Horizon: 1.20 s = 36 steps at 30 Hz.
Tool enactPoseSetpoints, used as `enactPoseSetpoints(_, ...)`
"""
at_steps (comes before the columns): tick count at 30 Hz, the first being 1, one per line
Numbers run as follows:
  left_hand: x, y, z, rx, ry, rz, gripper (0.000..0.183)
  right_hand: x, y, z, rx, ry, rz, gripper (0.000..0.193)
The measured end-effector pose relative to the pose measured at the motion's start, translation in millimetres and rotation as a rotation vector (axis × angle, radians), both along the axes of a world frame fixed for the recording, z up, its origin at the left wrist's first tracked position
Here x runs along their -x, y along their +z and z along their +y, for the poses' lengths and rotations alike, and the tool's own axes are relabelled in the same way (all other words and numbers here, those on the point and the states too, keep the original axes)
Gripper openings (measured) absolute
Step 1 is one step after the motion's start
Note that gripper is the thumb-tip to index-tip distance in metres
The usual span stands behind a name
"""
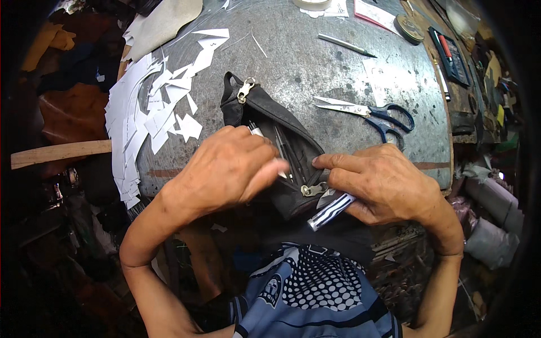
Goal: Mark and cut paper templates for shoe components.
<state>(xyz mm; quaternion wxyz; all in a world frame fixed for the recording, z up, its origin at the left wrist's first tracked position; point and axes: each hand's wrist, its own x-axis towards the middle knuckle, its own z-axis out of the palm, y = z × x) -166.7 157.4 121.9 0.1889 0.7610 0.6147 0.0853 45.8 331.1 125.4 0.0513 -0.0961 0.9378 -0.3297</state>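
A black zippered pouch lies unzipped at the near edge of the metal-topped table, with dark and white pens inside. My left hand is over its opening, fingers curled in and thumb toward the pens. Whatever those fingers grip is hidden beneath the hand. At the pouch's right end, my right hand is closed on a short tool with a white-and-dark striped handle. Its index finger touches the pouch's edge, near a metal zipper pull. Scissors with dark blue handles rest just beyond the right hand.
White paper cutouts are heaped along the left side. A silver pen lies farther back, with a round tin near the far right. A dark tray holds a red pen at the right. A wooden strip juts out at left.
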Motion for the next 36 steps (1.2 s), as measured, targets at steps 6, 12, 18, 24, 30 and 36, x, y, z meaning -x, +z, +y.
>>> enactPoseSetpoints(6, -2, -4, 26, 0.09, 0.101, 0.072, 0.024, 4, 3, -7, 0.016, 0.017, 0.047, 0.03)
enactPoseSetpoints(12, -1, -2, 26, 0.073, 0.084, 0.101, 0.034, 5, 1, -8, 0.029, 0.019, 0.073, 0.029)
enactPoseSetpoints(18, -1, -3, 27, 0.1, 0.081, 0.074, 0.035, 7, 0, -7, 0.011, 0.031, 0.061, 0.03)
enactPoseSetpoints(24, 7, 5, 28, 0.11, 0.062, 0.064, 0.039, 6, 1, -7, 0.045, 0.035, 0.066, 0.033)
enactPoseSetpoints(30, 19, 26, 23, 0.084, 0.036, -0.076, 0.031, 7, 3, -11, -0.031, 0.042, 0.06, 0.034)
enactPoseSetpoints(36, 26, 34, 14, 0.088, -0.003, -0.095, 0.023, 7, 3, -11, -0.045, 0.037, 0.069, 0.036)
